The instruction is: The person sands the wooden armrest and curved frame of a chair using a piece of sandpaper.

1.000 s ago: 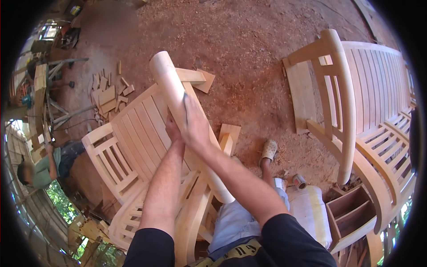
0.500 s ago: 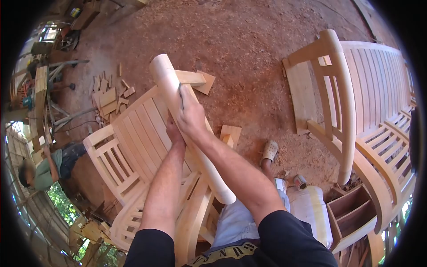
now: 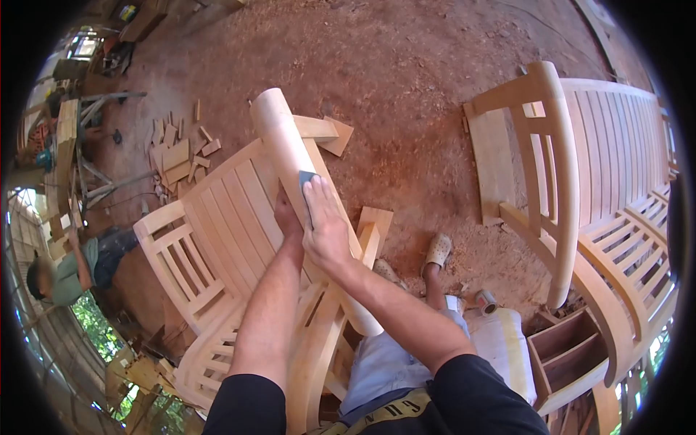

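A wooden bench point(image 3: 225, 199) with slats lies in front of me, its thick, rounded armrest point(image 3: 277, 123) slanting from upper left toward my lap. My right hand point(image 3: 328, 230) presses a dark grey piece of sandpaper point(image 3: 308, 178) against the top of this armrest, fingers extended over the sheet. Beside it, my left hand point(image 3: 287, 212) grips the armrest's left side; its fingertips are partly hidden by the wood.
Another slatted bench point(image 3: 558, 181) stands at the right. Near my legs are a tin can point(image 3: 486, 301), a white sack point(image 3: 504, 348) and a wooden box point(image 3: 569, 355). Wood offcuts point(image 3: 175, 161) lie on the dirt floor. A person point(image 3: 72, 268) works at far left.
My right hand has slid down the armrest toward me, and more of the sandpaper shows beyond its fingers. My left hand stays at nearly the same place on the armrest.
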Motion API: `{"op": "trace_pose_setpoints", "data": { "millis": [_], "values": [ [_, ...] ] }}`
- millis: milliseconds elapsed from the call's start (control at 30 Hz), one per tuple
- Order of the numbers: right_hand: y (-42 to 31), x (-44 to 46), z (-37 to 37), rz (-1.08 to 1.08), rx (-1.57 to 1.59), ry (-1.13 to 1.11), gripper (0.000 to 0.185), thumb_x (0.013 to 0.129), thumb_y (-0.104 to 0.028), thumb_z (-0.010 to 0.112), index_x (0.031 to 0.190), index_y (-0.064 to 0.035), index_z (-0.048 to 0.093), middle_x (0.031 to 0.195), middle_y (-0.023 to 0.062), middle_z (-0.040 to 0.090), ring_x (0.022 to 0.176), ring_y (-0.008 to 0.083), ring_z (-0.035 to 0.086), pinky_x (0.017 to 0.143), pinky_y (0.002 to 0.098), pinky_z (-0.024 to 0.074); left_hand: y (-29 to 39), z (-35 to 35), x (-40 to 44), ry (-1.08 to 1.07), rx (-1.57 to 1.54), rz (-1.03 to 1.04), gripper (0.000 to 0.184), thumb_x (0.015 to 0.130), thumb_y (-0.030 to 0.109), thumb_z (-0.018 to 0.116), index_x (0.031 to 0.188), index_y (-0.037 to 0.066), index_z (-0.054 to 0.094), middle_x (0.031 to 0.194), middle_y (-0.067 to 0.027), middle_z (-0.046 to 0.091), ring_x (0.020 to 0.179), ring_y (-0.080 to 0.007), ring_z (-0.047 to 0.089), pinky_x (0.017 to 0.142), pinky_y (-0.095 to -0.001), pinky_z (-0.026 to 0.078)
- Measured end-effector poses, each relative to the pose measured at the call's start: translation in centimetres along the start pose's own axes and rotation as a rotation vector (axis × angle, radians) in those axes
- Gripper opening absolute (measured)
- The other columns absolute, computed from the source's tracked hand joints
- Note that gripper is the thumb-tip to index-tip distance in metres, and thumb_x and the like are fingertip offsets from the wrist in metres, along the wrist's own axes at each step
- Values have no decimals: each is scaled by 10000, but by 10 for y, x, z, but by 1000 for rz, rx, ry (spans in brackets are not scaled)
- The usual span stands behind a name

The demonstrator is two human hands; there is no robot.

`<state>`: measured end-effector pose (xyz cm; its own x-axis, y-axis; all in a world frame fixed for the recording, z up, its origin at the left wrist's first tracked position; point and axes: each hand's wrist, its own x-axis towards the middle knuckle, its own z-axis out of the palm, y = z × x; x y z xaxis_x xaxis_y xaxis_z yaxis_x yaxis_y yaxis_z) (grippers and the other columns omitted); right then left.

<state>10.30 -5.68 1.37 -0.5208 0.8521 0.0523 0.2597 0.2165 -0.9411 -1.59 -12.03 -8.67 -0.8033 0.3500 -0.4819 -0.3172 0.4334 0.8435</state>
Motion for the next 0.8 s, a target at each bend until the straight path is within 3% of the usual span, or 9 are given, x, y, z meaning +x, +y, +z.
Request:
{"op": "trace_pose_setpoints", "data": {
  "millis": [67,133,200,400,500,567,633,700,800],
  "values": [
    [5,16,11,9,8,42,588,878,48,531,1461,101,475,1498,364,477,1442,507,425,1224,540,338,-11,-3,5,-88,12,145,503,1073,507,518,1398,144,647,1205,-53,746,1096,-178,690,908,-347,542],
    [7,57,22,122,106,22,594,871,54,532,1461,101,476,1498,364,476,1440,507,428,1226,536,338,-8,-4,7,-60,56,135,483,1068,482,535,1399,148,645,1200,-48,747,1099,-171,688,909,-338,542],
    [6,106,25,338,286,-78,601,867,57,528,1463,100,473,1500,361,476,1433,508,435,1229,530,338,6,0,0,92,120,-44,460,1063,451,555,1401,152,641,1204,-42,746,1103,-162,686,909,-326,543],
    [1,21,1,-144,-148,5,638,855,47,531,1483,107,431,1446,363,526,1388,526,473,1227,511,350,25,8,-11,73,235,-110,445,1068,392,559,1436,146,611,1256,-44,727,1145,-153,672,940,-320,536],
    [-2,71,22,-42,-6,98,640,835,35,567,1458,126,455,1423,380,535,1392,537,466,1224,528,349,31,8,-11,74,273,-141,442,1071,363,562,1453,144,596,1283,-44,718,1165,-148,665,956,-317,532],
    [-15,123,4,332,248,-113,656,808,38,586,1445,138,464,1425,387,528,1398,545,456,1222,544,344,32,7,-12,65,260,-146,441,1072,343,563,1465,142,586,1300,-45,712,1179,-146,660,967,-314,530],
    [-12,120,4,330,246,-124,665,794,39,598,1439,141,471,1429,390,524,1401,553,451,1219,557,342,28,8,-9,10,152,-89,441,1073,347,563,1456,132,590,1297,-48,713,1180,-147,658,970,-315,528],
    [4,67,23,-56,-8,52,667,791,39,604,1439,136,475,1433,389,522,1400,559,449,1213,569,343,17,10,-1,-78,-4,6,444,1071,375,561,1427,113,608,1274,-54,720,1169,-152,660,966,-319,525],
    [6,57,26,-120,-64,101,684,805,71,579,1476,101,451,1474,358,503,1422,517,444,1213,526,362,1,4,0,-131,-119,82,460,1069,413,558,1387,89,631,1239,-62,730,1151,-160,662,961,-326,523]
  ]
}}
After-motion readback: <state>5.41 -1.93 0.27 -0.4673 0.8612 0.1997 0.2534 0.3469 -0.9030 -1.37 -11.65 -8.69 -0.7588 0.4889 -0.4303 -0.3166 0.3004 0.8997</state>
